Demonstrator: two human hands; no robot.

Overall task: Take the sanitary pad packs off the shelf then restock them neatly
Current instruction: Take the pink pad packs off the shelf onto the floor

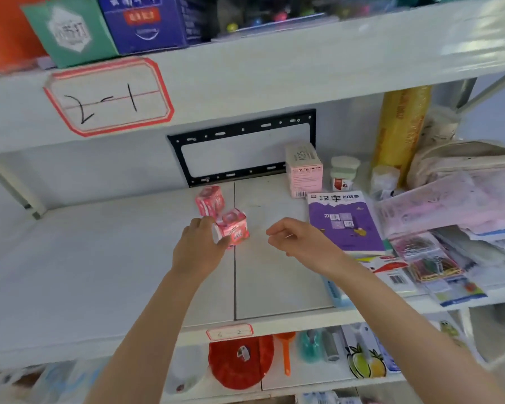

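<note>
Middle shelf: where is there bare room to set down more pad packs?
Bare: the shelf left of the left hand and its pink pack; also the strip between that pack and the purple book. Crowded: right of that book, with a bag and clip packets.

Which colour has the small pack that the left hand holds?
The pack in the left hand is pink and white; the head view shows it.

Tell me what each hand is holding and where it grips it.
The left hand grips a pink sanitary pad pack by its left end, fingers on top and thumb underneath. The right hand holds nothing.
</note>
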